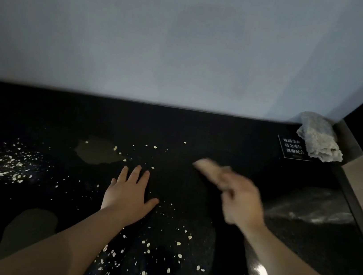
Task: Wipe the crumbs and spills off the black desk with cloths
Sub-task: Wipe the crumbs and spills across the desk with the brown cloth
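Left hand [129, 196] lies flat on the black desk [200, 130], palm down, fingers straight and spread, holding nothing. Right hand [235, 198] is raised above the desk to the right of the left hand and is smeared by motion blur. Its fingers [206, 168] reach toward the back left; whether it grips anything cannot be determined. Crumpled grey-white cloth [318, 138] lies in the desk's back right corner against the wall [188, 45], well apart from both hands and nearer the right one. Its long axis runs from the wall toward the front, slanting right, broader end to the front. Its left edge overlaps a small black sign [292, 148] bearing white Chinese characters. Pale oat flakes [6, 164] are scattered left of the left hand and between the forearms. One cloudy spill [96, 152] sits just beyond the left fingertips; a second spill [28, 227] lies at front left. Wet streaks [305, 208] mark the desk right of the right hand
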Tool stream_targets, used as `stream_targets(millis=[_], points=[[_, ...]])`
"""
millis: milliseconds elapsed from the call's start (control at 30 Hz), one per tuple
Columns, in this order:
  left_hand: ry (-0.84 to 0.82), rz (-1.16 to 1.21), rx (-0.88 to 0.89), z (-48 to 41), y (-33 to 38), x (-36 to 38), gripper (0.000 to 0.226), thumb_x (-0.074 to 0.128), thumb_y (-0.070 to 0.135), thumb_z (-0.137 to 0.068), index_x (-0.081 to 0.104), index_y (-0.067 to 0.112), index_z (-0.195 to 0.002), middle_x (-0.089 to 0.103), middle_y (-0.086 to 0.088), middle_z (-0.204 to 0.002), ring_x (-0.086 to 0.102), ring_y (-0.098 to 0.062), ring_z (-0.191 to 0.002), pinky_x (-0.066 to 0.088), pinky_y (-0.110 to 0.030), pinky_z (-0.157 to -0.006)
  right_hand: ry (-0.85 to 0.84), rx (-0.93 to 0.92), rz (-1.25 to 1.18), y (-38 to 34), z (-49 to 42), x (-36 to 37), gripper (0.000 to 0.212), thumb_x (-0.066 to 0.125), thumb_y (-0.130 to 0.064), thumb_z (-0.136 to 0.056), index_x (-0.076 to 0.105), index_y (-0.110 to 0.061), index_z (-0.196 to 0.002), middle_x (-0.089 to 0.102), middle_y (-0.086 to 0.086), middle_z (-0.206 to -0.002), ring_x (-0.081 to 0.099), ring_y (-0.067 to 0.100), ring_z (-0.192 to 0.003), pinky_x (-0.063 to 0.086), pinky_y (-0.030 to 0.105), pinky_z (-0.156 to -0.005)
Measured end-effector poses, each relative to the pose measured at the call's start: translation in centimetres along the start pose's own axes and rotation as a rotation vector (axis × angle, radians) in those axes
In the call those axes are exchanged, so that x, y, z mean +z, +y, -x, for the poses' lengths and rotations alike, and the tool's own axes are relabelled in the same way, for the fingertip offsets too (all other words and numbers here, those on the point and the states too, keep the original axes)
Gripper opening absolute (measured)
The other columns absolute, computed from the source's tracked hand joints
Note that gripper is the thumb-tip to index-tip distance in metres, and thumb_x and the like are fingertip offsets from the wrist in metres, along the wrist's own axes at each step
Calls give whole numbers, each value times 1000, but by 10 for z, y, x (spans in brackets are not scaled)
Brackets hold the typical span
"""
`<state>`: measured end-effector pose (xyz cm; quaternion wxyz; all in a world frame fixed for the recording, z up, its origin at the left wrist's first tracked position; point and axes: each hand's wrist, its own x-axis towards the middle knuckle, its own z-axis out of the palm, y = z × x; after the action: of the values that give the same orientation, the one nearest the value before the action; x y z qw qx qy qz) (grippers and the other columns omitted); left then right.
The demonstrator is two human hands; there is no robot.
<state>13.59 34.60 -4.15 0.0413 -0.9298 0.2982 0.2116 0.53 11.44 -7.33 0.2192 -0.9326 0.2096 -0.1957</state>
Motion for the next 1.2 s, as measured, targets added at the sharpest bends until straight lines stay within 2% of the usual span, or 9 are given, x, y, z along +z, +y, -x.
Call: stream_targets(millis=[133,233,333,500,600,700,833,1067,1200], points=[[2,-4,-5,0,1,1,81,35,65,-88,2,23,-150,-3,0,-158,-2,-28,-145,18,-44,-115,229,786,196,61,-21,-35,37,54,-13,-87,53,-2,-122,55,22,-121,51,41,-111,41,48,-94],[-4,3,-5,-1,1,1,81,35,64,-89,2,23,-150,-4,0,-158,-3,-28,-145,16,-44,-115,137,1012,143,79,-44,-41,51,44,-19,-92,33,-3,-139,37,20,-142,32,36,-131,27,47,-106],[-9,12,-7,-1,0,4,80,33,64,-89,-1,23,-150,-7,0,-158,-6,-28,-145,14,-44,-116,-29,831,122,80,-75,-31,61,46,-16,-91,22,-7,-146,30,21,-146,26,34,-136,27,46,-109],[11,-4,-21,2,-1,12,78,26,64,-91,-7,24,-149,-13,0,-157,-12,-26,-144,8,-42,-118,-236,133,16,2,-55,11,52,58,-1,-78,56,-13,-129,49,13,-138,43,29,-130,24,26,-108],[21,-1,-25,3,-1,15,76,23,63,-92,-10,24,-148,-16,1,-157,-14,-25,-144,5,-42,-118,-434,-227,-58,-44,-19,20,53,57,-5,-80,54,-18,-131,41,-11,-138,37,11,-132,17,19,-111],[31,5,-24,4,-1,16,75,21,62,-92,-11,23,-148,-17,1,-156,-16,-24,-143,0,-43,-118,-207,-131,-85,-25,-13,21,48,50,-2,-76,62,-13,-121,58,3,-129,54,21,-120,34,27,-107],[62,-6,-6,5,-1,18,74,19,60,-94,-12,20,-148,-18,-2,-156,-19,-25,-142,-9,-41,-116,5,509,249,4,-38,13,50,52,-11,-86,44,-5,-135,46,16,-139,43,31,-128,39,46,-102],[95,75,25,4,-6,20,67,16,56,-95,-8,23,-148,-15,1,-157,-19,-21,-142,-6,-37,-117,-401,-397,70,-49,2,39,52,58,-4,-77,56,-14,-128,49,5,-140,44,21,-131,36,43,-107],[160,57,45,1,-14,15,58,16,48,-98,1,25,-149,-2,5,-158,-17,-20,-143,-6,-36,-116,-31,55,39,-5,-31,24,51,38,-10,-75,63,-11,-119,62,9,-123,58,29,-112,44,38,-98]])
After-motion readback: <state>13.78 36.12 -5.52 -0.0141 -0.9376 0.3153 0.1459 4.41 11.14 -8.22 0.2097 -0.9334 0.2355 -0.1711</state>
